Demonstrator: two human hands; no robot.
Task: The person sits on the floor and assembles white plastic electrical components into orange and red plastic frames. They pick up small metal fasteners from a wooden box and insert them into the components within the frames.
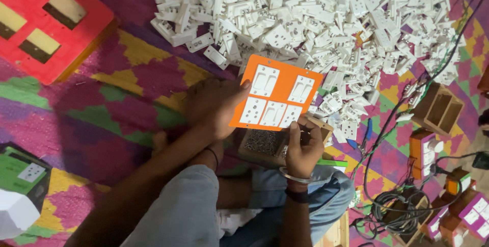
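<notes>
Right above the lap, an orange switch plate (277, 94) is held tilted between both hands: the left hand (214, 107) clamps its left edge, thumb on the face, while the right hand (303, 147) pinches its lower edge from below. Behind it spreads a pile of white switch parts (305, 17) on the patterned mat (102, 114).

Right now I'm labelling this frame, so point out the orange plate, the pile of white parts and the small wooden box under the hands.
orange plate (283, 80), head view, bare orange strip between switches.
pile of white parts (305, 17), head view, middle of heap.
small wooden box (262, 142), head view, its speckled inside.
</notes>
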